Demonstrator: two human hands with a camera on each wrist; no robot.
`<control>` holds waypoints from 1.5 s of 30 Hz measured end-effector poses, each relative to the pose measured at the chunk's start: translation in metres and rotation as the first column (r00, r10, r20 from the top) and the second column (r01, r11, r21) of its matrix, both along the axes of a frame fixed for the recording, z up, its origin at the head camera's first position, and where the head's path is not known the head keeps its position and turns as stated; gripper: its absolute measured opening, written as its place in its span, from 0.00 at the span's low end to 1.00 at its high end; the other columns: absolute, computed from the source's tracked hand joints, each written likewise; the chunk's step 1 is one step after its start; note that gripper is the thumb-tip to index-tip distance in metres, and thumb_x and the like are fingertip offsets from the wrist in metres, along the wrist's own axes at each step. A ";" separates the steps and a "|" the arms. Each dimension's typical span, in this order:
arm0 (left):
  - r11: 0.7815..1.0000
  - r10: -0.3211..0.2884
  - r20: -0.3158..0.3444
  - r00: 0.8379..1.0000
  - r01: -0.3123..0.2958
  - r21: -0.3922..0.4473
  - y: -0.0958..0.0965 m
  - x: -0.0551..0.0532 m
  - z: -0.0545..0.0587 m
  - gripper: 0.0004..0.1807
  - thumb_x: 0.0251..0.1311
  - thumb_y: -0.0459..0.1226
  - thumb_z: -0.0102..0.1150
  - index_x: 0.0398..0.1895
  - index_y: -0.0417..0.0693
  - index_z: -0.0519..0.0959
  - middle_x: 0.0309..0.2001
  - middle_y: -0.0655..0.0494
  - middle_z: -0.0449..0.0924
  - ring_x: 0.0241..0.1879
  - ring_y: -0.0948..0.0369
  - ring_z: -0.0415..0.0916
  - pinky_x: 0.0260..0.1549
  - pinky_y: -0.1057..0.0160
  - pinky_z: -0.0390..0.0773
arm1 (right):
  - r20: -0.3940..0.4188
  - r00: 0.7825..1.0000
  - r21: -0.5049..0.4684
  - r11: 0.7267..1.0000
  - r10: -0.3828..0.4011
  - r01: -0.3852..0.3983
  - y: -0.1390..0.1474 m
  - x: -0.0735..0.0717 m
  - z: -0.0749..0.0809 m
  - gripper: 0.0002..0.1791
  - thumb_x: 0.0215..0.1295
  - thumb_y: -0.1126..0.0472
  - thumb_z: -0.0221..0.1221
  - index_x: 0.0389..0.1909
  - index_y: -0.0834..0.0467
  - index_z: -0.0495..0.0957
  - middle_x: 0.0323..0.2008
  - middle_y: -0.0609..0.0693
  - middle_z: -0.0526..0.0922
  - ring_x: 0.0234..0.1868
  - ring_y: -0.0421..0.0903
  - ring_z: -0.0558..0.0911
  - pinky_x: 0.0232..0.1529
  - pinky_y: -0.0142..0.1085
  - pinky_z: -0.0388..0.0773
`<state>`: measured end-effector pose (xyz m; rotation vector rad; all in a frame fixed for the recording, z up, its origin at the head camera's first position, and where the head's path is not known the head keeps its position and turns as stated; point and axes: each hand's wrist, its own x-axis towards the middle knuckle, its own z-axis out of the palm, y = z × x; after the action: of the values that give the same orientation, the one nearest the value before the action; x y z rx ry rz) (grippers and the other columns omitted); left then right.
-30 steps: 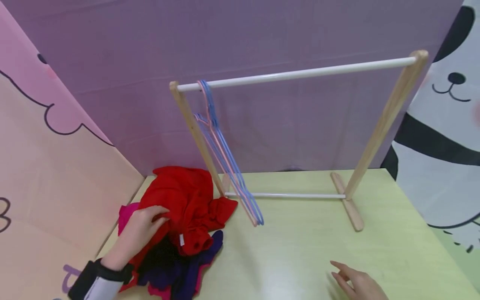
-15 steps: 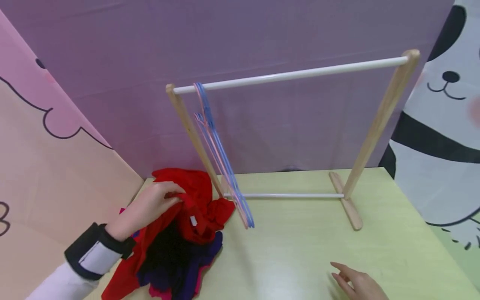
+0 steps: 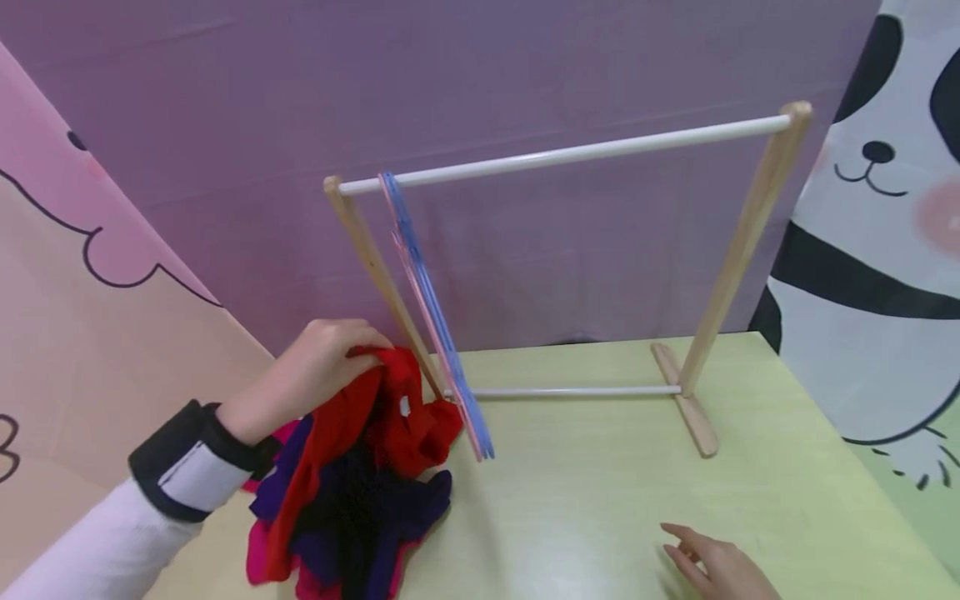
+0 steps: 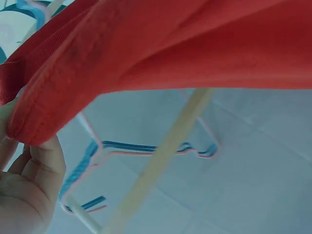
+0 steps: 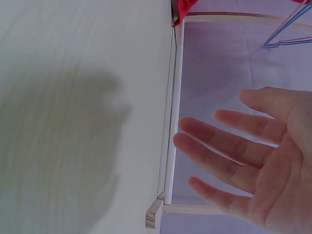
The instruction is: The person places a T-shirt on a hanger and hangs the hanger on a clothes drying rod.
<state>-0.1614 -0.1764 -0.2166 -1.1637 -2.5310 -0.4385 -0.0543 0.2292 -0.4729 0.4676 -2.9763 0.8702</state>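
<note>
Pinches red garment point(image 3: 405, 437) w/ L hand point(image 3: 318, 367), just L of hangers point(image 3: 438, 317); drapes down, prob. lengthwise. Spreads R hand point(image 5: 280, 170), empty.

Just behind our left hand point(image 3: 311, 371) we wear a broad black wrist strap point(image 3: 161, 446), with a second dark band point(image 3: 230, 440) on the side nearer the fingers. Between the two sits a pale, roughly four-sided panel point(image 3: 206, 477), crossed near its upper edge by a thin slanting line. On the underside of that wrist we make out a small dark block point(image 3: 264, 457), its details too small to tell. Further back from the hand, we have a plain white long sleeve point(image 3: 105, 542), softly creased. Our right hand point(image 3: 722, 568) is bare.
</note>
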 end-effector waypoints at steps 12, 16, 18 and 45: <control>0.992 -0.101 -0.068 0.993 0.106 0.064 0.047 -0.003 0.034 0.09 0.45 0.24 0.59 0.32 0.42 0.79 0.29 0.50 0.80 0.31 0.61 0.74 0.32 0.57 0.80 | -0.099 0.992 -0.029 0.996 0.080 -0.083 -0.011 -0.010 0.021 0.15 0.58 0.61 0.55 0.44 0.65 0.72 0.23 0.43 0.79 0.24 0.33 0.73 0.25 0.40 0.77; 0.981 -0.145 -0.131 0.981 0.159 0.107 0.063 -0.002 0.048 0.09 0.45 0.24 0.59 0.31 0.41 0.79 0.28 0.50 0.80 0.30 0.61 0.74 0.30 0.58 0.79 | -0.087 0.992 -0.042 0.994 0.092 -0.096 -0.022 -0.015 0.032 0.15 0.60 0.59 0.53 0.44 0.63 0.73 0.24 0.42 0.80 0.26 0.33 0.74 0.29 0.42 0.78; 0.975 -0.157 -0.151 0.976 0.177 0.131 0.070 -0.002 0.055 0.09 0.45 0.24 0.59 0.31 0.41 0.79 0.28 0.49 0.80 0.30 0.61 0.74 0.30 0.58 0.79 | -0.079 0.993 -0.053 0.994 0.093 -0.098 -0.028 -0.017 0.039 0.15 0.61 0.57 0.52 0.45 0.62 0.73 0.26 0.42 0.80 0.28 0.35 0.75 0.30 0.43 0.78; 0.920 -0.193 -0.187 0.963 0.243 0.307 0.120 0.007 0.069 0.07 0.48 0.27 0.59 0.31 0.42 0.80 0.27 0.51 0.80 0.27 0.64 0.71 0.28 0.61 0.75 | -0.495 0.869 -0.247 0.955 0.024 -0.167 -0.111 -0.043 0.092 0.39 0.39 0.42 0.66 0.54 0.51 0.66 0.42 0.46 0.78 0.40 0.40 0.75 0.34 0.42 0.78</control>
<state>-0.1541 -0.0566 -0.1479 -1.2957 -2.1030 -0.7622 -0.0975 0.1183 -0.3812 0.7062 -2.3427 0.9893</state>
